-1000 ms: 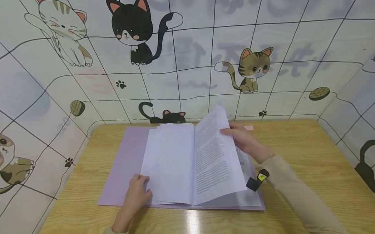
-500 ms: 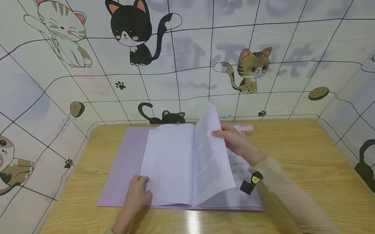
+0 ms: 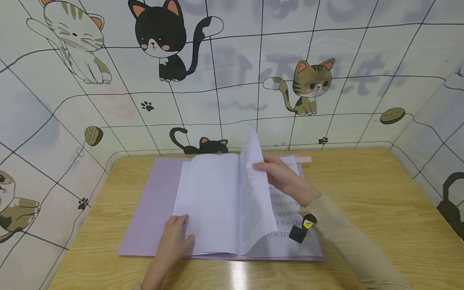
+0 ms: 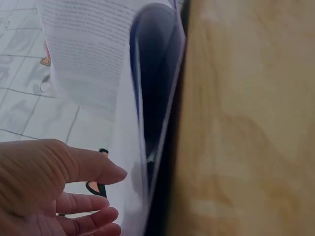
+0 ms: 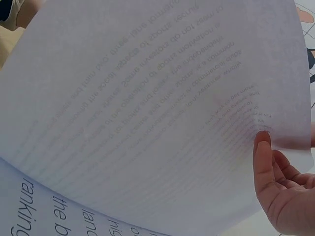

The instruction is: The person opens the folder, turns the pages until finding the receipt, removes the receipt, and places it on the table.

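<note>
A stack of printed pages lies spread on a purple cover (image 3: 152,203), like an open booklet. My right hand (image 3: 283,177) pinches the outer edge of a raised page (image 3: 253,205) between thumb and fingers. That page stands curved, with small print on it. Beneath it a sheet in large print (image 3: 289,203) is partly uncovered. In the right wrist view, lines of text show faintly through the raised page (image 5: 123,113). My left hand (image 3: 173,241) rests at the lower edge of the left-hand pages (image 3: 211,199), its fingers loosely extended. The left wrist view shows its thumb (image 4: 96,166) at the paper.
The booklet lies on a wooden table (image 3: 371,198). A pink tab (image 3: 304,159) sticks out at its upper right. Behind stands a white grid-lined backdrop (image 3: 235,60) with cartoon cats. A dark wrist strap (image 3: 299,233) hangs over the right-hand sheet.
My right hand has moved left with the page, which now stands more upright and curved. More of the large print is uncovered. My left hand has shifted slightly, its thumb further out.
</note>
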Tool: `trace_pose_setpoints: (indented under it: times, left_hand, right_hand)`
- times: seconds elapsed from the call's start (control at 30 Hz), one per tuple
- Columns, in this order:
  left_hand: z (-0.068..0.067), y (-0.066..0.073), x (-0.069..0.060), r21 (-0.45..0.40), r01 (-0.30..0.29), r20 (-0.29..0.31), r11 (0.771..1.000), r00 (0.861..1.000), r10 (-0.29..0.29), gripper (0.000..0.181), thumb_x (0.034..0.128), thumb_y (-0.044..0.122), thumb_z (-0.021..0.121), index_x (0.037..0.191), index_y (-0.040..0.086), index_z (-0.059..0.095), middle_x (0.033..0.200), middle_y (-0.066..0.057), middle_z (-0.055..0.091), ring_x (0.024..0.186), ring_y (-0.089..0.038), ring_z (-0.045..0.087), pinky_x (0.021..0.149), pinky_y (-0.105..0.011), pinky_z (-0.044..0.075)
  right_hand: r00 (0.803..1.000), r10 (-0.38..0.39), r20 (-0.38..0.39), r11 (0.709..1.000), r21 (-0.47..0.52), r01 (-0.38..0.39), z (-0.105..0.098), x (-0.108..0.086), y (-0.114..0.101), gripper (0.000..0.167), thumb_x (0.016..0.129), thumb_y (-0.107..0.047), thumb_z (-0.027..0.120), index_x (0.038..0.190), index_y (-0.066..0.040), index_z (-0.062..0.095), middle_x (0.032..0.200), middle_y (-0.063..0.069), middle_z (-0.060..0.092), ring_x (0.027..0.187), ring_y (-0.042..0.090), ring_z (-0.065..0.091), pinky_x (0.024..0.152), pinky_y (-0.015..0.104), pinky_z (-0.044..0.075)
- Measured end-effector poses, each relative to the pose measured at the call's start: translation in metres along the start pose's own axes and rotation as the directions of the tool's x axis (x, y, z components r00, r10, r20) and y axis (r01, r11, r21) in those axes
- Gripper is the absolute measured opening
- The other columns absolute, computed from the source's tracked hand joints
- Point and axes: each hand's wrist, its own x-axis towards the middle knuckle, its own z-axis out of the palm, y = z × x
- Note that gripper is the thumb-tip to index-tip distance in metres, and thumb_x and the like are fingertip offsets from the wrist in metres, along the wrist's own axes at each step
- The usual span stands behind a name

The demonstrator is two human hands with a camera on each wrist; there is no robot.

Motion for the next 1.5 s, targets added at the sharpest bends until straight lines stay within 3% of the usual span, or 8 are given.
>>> trace_pose_setpoints:
  times: [0.2, 0.37, 0.7, 0.87, 1.03, 1.17, 1.4, 1.5]
  left_hand:
    - [0.001, 0.020, 0.003, -0.074, -0.139, -0.063, 0.988, 0.989, 0.134, 0.046, 0.0698, -0.002, 0.073, 0.112, -0.008, 0.057, 0.096, -0.014, 0.057, 0.089, -0.029, 0.052, 0.073, -0.041, 0.048]
    - [0.004, 0.039, 0.004, -0.164, -0.231, -0.076, 0.959, 0.972, 0.221, 0.049, 0.0691, -0.003, 0.075, 0.114, -0.007, 0.057, 0.096, -0.013, 0.058, 0.085, -0.026, 0.055, 0.072, -0.034, 0.048]
    - [0.003, 0.070, -0.002, -0.285, -0.443, -0.115, 0.850, 0.896, 0.429, 0.059, 0.0634, -0.001, 0.079, 0.117, -0.004, 0.054, 0.103, -0.015, 0.058, 0.083, -0.026, 0.055, 0.070, -0.036, 0.049]
    - [-0.001, 0.084, -0.006, -0.327, -0.429, -0.099, 0.842, 0.902, 0.421, 0.063, 0.0632, 0.005, 0.081, 0.119, 0.000, 0.052, 0.106, -0.009, 0.057, 0.085, -0.024, 0.054, 0.072, -0.035, 0.050]
    - [-0.003, 0.097, -0.008, -0.370, -0.429, -0.141, 0.824, 0.903, 0.406, 0.064, 0.0626, 0.008, 0.082, 0.117, -0.002, 0.050, 0.106, -0.009, 0.055, 0.085, -0.023, 0.053, 0.071, -0.034, 0.050]
    - [-0.001, 0.105, -0.008, -0.368, -0.452, -0.218, 0.812, 0.891, 0.397, 0.062, 0.0624, 0.007, 0.080, 0.115, -0.003, 0.049, 0.104, -0.009, 0.055, 0.084, -0.023, 0.053, 0.070, -0.032, 0.050]
    - [0.001, 0.113, -0.007, -0.330, -0.458, -0.347, 0.825, 0.872, 0.346, 0.054, 0.0624, -0.006, 0.072, 0.111, -0.004, 0.048, 0.102, -0.009, 0.052, 0.081, -0.021, 0.054, 0.068, -0.028, 0.049]
    - [0.001, 0.113, -0.007, -0.315, -0.462, -0.373, 0.829, 0.863, 0.340, 0.055, 0.0580, -0.014, 0.068, 0.108, -0.005, 0.048, 0.099, -0.010, 0.052, 0.079, -0.019, 0.053, 0.067, -0.027, 0.049]
  right_hand:
    - [1.000, -0.003, 0.011, 1.000, 0.014, 0.003, 0.007, 0.003, 0.003, 0.046, 0.091, -0.005, 0.050, 0.134, 0.007, 0.040, 0.097, 0.000, 0.062, 0.082, 0.012, 0.061, 0.076, 0.026, 0.049]
    - [1.000, 0.000, 0.019, 1.000, 0.031, 0.000, 0.014, 0.006, 0.005, 0.045, 0.091, -0.004, 0.050, 0.134, 0.007, 0.040, 0.097, 0.000, 0.063, 0.083, 0.012, 0.061, 0.078, 0.026, 0.049]
    - [1.000, 0.000, 0.001, 1.000, 0.031, 0.000, 0.027, 0.014, 0.009, 0.046, 0.090, -0.004, 0.050, 0.133, 0.009, 0.041, 0.093, -0.002, 0.064, 0.082, 0.011, 0.062, 0.079, 0.027, 0.048]
    - [1.000, 0.005, -0.009, 1.000, 0.029, -0.005, 0.032, 0.017, 0.010, 0.045, 0.090, -0.004, 0.051, 0.132, 0.008, 0.042, 0.095, -0.001, 0.064, 0.083, 0.011, 0.061, 0.080, 0.028, 0.048]
    - [1.000, 0.013, -0.020, 1.000, 0.023, -0.013, 0.038, 0.020, 0.013, 0.044, 0.089, -0.005, 0.053, 0.131, 0.007, 0.044, 0.098, -0.001, 0.064, 0.086, 0.012, 0.061, 0.083, 0.029, 0.046]
    - [1.000, 0.009, -0.028, 1.000, 0.018, -0.009, 0.042, 0.022, 0.014, 0.044, 0.089, -0.007, 0.054, 0.131, 0.005, 0.046, 0.102, 0.002, 0.064, 0.087, 0.012, 0.061, 0.084, 0.029, 0.046]
    - [1.000, 0.000, -0.014, 0.999, 0.037, 0.000, 0.049, 0.024, 0.016, 0.045, 0.090, -0.007, 0.053, 0.132, 0.006, 0.045, 0.102, 0.004, 0.064, 0.087, 0.012, 0.062, 0.083, 0.029, 0.047]
    - [1.000, 0.001, -0.015, 1.000, 0.023, 0.000, 0.051, 0.025, 0.017, 0.046, 0.090, -0.008, 0.053, 0.133, 0.005, 0.044, 0.111, 0.014, 0.062, 0.088, 0.012, 0.062, 0.084, 0.029, 0.047]
